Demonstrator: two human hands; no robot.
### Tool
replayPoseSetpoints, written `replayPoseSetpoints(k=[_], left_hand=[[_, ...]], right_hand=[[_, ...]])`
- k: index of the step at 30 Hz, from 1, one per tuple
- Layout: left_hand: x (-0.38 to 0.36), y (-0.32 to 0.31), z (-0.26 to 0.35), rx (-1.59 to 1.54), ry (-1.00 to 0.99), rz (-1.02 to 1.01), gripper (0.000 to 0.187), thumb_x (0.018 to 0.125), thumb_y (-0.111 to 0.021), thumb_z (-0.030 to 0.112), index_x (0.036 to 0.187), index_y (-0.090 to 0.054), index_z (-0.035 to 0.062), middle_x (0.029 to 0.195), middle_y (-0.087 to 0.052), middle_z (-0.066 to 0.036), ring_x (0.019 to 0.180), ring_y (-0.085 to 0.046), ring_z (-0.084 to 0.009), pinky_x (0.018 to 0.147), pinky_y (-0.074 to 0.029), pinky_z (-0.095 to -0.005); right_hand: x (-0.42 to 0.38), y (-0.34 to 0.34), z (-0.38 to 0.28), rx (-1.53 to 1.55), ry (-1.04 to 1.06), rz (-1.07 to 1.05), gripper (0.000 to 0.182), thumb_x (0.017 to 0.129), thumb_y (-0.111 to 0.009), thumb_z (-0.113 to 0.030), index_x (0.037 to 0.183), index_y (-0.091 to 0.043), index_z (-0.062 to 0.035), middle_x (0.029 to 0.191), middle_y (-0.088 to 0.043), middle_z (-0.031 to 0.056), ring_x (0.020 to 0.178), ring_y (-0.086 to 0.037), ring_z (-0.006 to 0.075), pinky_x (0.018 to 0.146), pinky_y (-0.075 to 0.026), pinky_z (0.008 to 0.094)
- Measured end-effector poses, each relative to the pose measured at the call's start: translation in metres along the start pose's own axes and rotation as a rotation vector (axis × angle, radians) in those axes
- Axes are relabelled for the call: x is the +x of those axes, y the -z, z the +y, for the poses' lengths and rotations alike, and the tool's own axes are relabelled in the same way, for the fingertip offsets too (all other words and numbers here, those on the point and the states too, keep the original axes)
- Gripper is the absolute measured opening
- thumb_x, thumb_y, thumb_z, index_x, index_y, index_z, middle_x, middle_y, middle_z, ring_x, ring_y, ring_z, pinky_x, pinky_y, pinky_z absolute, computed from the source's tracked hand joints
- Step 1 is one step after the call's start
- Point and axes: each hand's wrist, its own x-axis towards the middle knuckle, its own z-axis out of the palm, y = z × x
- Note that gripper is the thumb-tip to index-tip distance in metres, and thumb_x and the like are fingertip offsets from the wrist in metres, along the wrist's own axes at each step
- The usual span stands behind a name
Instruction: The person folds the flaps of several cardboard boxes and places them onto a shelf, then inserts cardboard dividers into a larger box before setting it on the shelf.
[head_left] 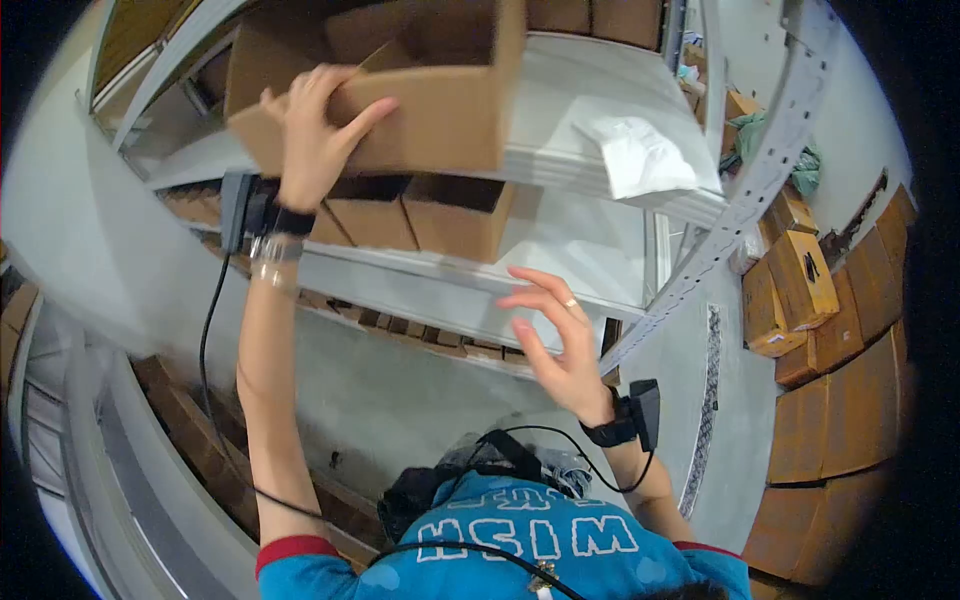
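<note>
An open cardboard box [430, 125] sits tilted at the front edge of the upper metal shelf [560, 100]. My left hand [318, 125] grips its front wall, with the fingers over the rim and the thumb on the outer face. Below and to the right of the box, my right hand [555, 335] is in the air with its fingers apart and nothing in it. White plastic or paper [640, 155] lies at the right end of the upper shelf. Under the box, more open cardboard boxes [450, 220] stand on the lower shelf.
A perforated metal upright [735, 210] rises to the right of the shelves. Stacked cardboard boxes [840, 410] stand along the right side, with a yellowish box [803, 280] among them. Cables run from the devices on both wrists. Another metal rack [130, 470] is at the lower left.
</note>
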Motion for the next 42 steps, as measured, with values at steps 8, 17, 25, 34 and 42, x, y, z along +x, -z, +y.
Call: replayPoseSetpoints(k=[8, 17, 25, 34, 42], left_hand=[[0.024, -0.036, -0.005, -0.132, -0.069, -0.125, 0.055, 0.070, -0.077, 0.046, 0.107, -0.057, 0.0108, 0.105, -0.057, -0.004, 0.110, -0.048, -0.0237, 0.101, -0.013, -0.0597], [0.033, -0.049, -0.014, -0.218, -0.005, -0.169, 0.055, 0.071, -0.076, 0.048, 0.107, -0.059, 0.0105, 0.105, -0.057, -0.006, 0.106, -0.050, -0.0254, 0.100, -0.016, -0.0555], [0.034, -0.079, -0.030, -0.036, -0.182, -0.093, 0.060, 0.067, -0.076, 0.054, 0.111, -0.060, 0.0170, 0.106, -0.061, 0.002, 0.108, -0.052, -0.0222, 0.098, -0.016, -0.0649], [0.026, -0.059, -0.041, 0.030, -0.256, -0.191, 0.078, 0.068, -0.078, 0.044, 0.133, -0.043, 0.0170, 0.124, -0.051, -0.008, 0.118, -0.044, -0.0312, 0.098, -0.027, -0.0513], [0.023, -0.058, -0.033, 0.069, -0.193, -0.213, 0.079, 0.066, -0.080, 0.041, 0.131, -0.043, 0.0154, 0.123, -0.049, -0.009, 0.119, -0.043, -0.0323, 0.101, -0.024, -0.0585]], right_hand=[[-0.076, -0.014, 0.049, 0.011, -0.397, -0.041, 0.014, 0.088, -0.056, -0.007, 0.097, -0.065, -0.0013, 0.098, -0.067, 0.0114, 0.091, -0.063, 0.0198, 0.082, -0.047, 0.0300], [-0.092, -0.012, 0.057, 0.030, -0.559, 0.054, 0.015, 0.090, -0.057, -0.010, 0.096, -0.066, 0.0002, 0.091, -0.068, 0.0066, 0.085, -0.060, 0.0127, 0.079, -0.045, 0.0264], [-0.096, 0.001, 0.050, 0.000, -0.558, 0.109, 0.016, 0.091, -0.055, -0.011, 0.095, -0.066, 0.0007, 0.089, -0.068, 0.0055, 0.079, -0.060, 0.0122, 0.075, -0.045, 0.0255], [-0.110, 0.005, 0.055, 0.013, -0.565, 0.071, 0.017, 0.093, -0.052, -0.010, 0.096, -0.065, 0.0002, 0.088, -0.067, 0.0045, 0.076, -0.059, 0.0091, 0.072, -0.046, 0.0242], [-0.113, 0.002, 0.055, 0.012, -0.564, 0.036, 0.018, 0.094, -0.053, -0.013, 0.096, -0.065, 0.0001, 0.089, -0.066, 0.0045, 0.077, -0.059, 0.0095, 0.072, -0.046, 0.0242]])
